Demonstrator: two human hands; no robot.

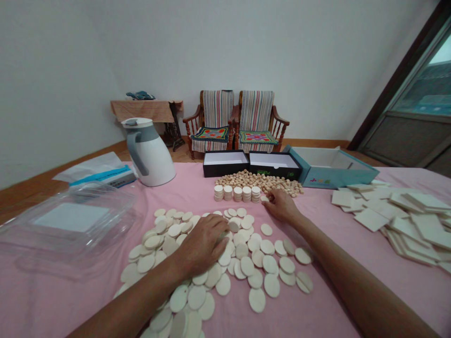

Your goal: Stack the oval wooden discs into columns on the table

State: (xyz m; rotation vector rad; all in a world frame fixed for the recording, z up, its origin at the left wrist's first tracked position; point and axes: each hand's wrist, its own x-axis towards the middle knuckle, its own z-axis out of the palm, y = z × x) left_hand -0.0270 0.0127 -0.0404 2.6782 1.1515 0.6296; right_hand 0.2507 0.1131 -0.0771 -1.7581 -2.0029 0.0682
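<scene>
Laid slightly curved, the left hand is pressed on a spread pile of pale round wooden discs, but it cannot be told if a disc is gripped. Fingertips of the right hand are brought together at a small wooden piece, and it cannot be told if this piece is held. The pile is spread toward the near edge of a pink cloth, and it is reached more closely by the left hand. Short stacks of discs are placed just left of the right fingertips. A heap of small wooden pieces is seen just beyond them. Two black boxes are set behind the heap, near the far edge of the pink cloth.
</scene>
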